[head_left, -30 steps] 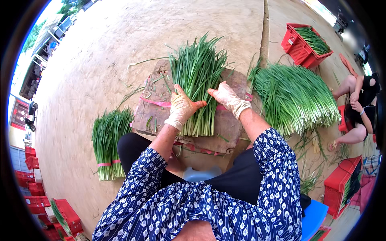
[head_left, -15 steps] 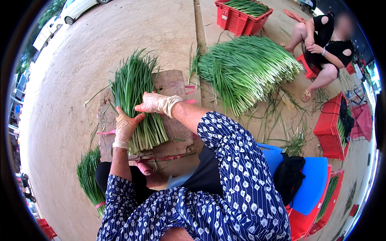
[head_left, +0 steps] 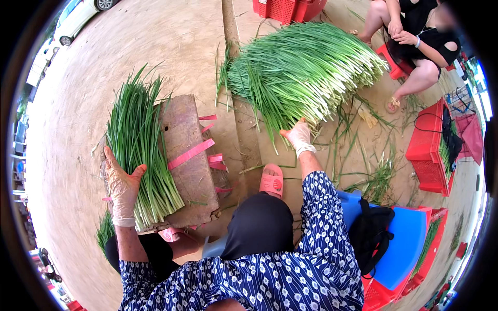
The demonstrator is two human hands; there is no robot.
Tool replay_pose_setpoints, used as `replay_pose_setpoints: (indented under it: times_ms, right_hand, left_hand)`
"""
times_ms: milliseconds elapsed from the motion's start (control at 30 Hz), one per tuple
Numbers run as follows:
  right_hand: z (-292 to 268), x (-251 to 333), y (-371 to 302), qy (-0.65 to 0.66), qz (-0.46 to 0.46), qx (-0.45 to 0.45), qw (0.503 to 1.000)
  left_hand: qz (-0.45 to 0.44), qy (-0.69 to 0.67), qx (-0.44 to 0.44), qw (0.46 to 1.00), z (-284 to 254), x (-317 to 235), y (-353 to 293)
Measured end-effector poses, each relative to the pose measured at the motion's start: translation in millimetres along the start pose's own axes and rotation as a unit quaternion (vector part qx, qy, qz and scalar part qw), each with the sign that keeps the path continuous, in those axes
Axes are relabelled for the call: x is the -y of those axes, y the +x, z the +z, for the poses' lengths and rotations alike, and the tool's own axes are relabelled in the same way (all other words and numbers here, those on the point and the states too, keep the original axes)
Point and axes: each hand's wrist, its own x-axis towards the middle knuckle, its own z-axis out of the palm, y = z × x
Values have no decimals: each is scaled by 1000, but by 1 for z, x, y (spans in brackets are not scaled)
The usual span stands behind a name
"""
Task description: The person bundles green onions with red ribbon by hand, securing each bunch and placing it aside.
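Observation:
A thick bunch of garlic chives lies on a worn wooden board, leaves pointing away and pale stems toward me. My left hand, in a thin glove, clasps the bunch's left side, thumb over the top and fingers along the edge. A large heap of garlic chives spreads on the ground to the right. At its near edge is my right hand, gloved too, thumb and forefinger apart by the stems. Nothing shows in its grasp. Pink strips lie across the board and stick out beyond its right edge.
A red crate stands behind the heap, another red crate at right. Beside me sits a blue seat with a black bag. A seated person is at far right. Loose chives litter the ground.
My right hand has left the bunch and moved right to the heap's near edge. The left hand stays at the bunch, which now lies farther left on the board. My view has shifted.

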Motion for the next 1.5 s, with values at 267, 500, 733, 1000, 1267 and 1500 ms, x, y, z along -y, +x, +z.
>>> replay_pose_setpoints:
  times_ms: [267, 500, 733, 1000, 1267, 1500]
  right_hand:
    - [75, 13, -16, -156, 0, -64, 986]
    - [97, -30, 19, -249, -130, -211, 936]
    - [67, -20, 16, -10, -143, -94, 985]
    - [3, 0, 15, 33, -138, 33, 989]
    - [-84, 35, 19, -15, -144, -7, 989]
    - [-153, 31, 125, -235, -20, -96, 967]
  left_hand:
    - [178, -101, 67, 977, 2, -179, 48]
    - [113, -114, 452, 877, 175, -275, 80]
    - [-39, -169, 542, 822, 400, -253, 44]
    - [-373, -373, 446, 723, 413, -291, 51]
    - [-417, -417, 463, 662, 400, -303, 48]
    - [-385, -412, 478, 673, 407, -303, 37]
